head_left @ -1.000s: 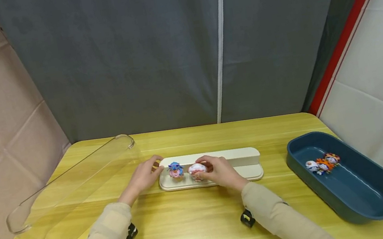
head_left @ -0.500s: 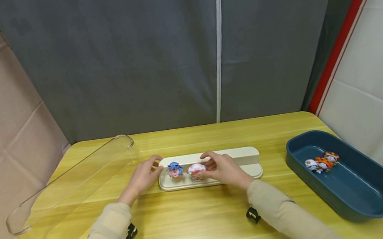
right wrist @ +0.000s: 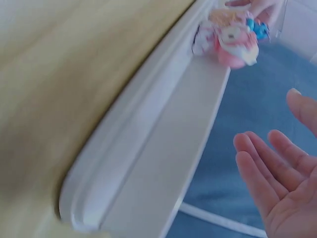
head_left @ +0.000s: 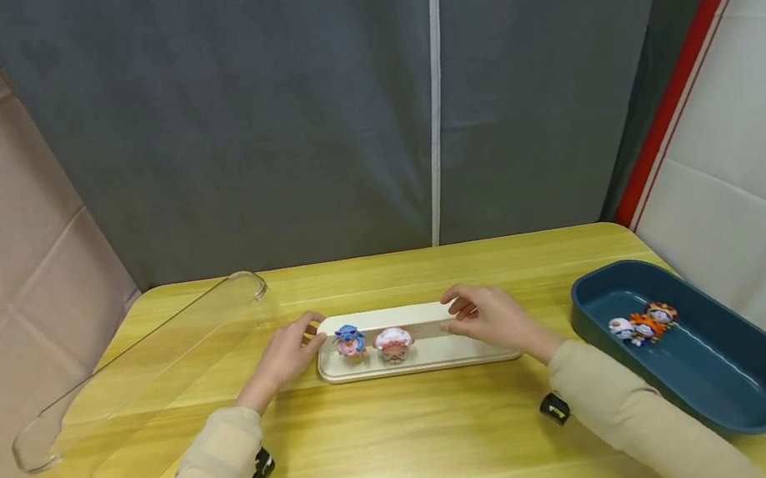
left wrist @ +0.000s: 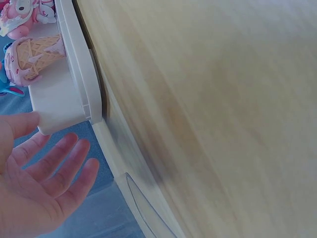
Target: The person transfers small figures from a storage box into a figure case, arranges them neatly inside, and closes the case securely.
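Note:
A cream stepped display base [head_left: 440,354] lies across the middle of the table. On its left part a blue-topped figurine with a waffle-cone bottom [head_left: 351,345] stands beside a figurine with a white and pink top [head_left: 394,344]. My left hand [head_left: 288,351] is at the base's left end; in the left wrist view its thumb meets the end edge and the other fingers extend loosely. Over the base's right part, my right hand [head_left: 493,318] has nothing between thumb and fingers. The right wrist view shows those fingers [right wrist: 270,181] extended, apart from the base.
At the left lies a clear plastic cover [head_left: 151,396], its long side slanting towards the back. A dark blue bin [head_left: 711,379] on the right has several small figurines [head_left: 645,325] in it. A grey curtain [head_left: 243,127] hangs behind the table.
My right hand has let go of the white and pink figurine and moved right along the base. The figurine stays standing beside the blue-topped one. My left hand keeps its place.

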`<state>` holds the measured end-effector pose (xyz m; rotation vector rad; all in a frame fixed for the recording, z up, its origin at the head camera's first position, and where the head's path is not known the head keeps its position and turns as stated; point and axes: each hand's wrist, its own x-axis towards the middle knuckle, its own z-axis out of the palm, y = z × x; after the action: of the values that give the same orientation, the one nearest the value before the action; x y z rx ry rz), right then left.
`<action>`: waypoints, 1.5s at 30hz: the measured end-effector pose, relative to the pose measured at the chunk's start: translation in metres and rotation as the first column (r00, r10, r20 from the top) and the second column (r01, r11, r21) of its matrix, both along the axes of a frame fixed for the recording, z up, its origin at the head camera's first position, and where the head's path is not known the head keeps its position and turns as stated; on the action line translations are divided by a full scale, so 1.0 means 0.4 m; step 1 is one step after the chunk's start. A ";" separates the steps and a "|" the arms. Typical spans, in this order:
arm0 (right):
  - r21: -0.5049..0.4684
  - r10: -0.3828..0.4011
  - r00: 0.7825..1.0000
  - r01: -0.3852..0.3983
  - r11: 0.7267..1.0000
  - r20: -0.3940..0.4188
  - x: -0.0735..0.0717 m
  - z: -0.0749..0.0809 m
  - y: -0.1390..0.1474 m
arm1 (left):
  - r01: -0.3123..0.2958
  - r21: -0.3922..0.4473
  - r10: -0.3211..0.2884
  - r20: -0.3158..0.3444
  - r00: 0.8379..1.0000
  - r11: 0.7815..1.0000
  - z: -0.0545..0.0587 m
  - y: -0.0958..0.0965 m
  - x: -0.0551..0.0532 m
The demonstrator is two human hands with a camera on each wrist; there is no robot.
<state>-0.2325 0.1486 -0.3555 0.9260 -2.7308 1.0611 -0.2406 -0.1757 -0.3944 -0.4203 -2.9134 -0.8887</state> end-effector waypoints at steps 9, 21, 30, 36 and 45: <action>0.068 -0.001 1.000 0.001 0.998 0.009 0.000 0.047 0.081 | -0.010 -0.001 0.010 0.007 1.000 1.000 0.002 -0.001 0.004; 0.187 -0.084 0.996 0.084 0.979 -0.007 -0.003 0.091 0.187 | -0.009 0.006 0.009 0.005 1.000 1.000 -0.001 -0.001 0.005; 0.238 -0.143 0.989 0.144 0.961 -0.021 0.012 0.137 0.254 | -0.007 0.002 0.007 0.017 1.000 1.000 -0.003 -0.004 0.001; 0.247 -0.145 0.989 0.147 0.958 -0.029 0.018 0.157 0.298 | -0.004 0.000 0.004 0.016 1.000 1.000 -0.001 -0.006 0.003; 0.242 -0.097 0.995 0.099 0.965 -0.023 0.003 0.165 0.387 | 0.005 0.009 -0.005 0.006 1.000 1.000 -0.001 -0.006 0.005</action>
<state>-0.2315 0.3034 -0.2894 0.8095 -2.9089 0.7145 -0.2386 -0.1780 -0.3948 -0.4248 -2.9137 -0.9052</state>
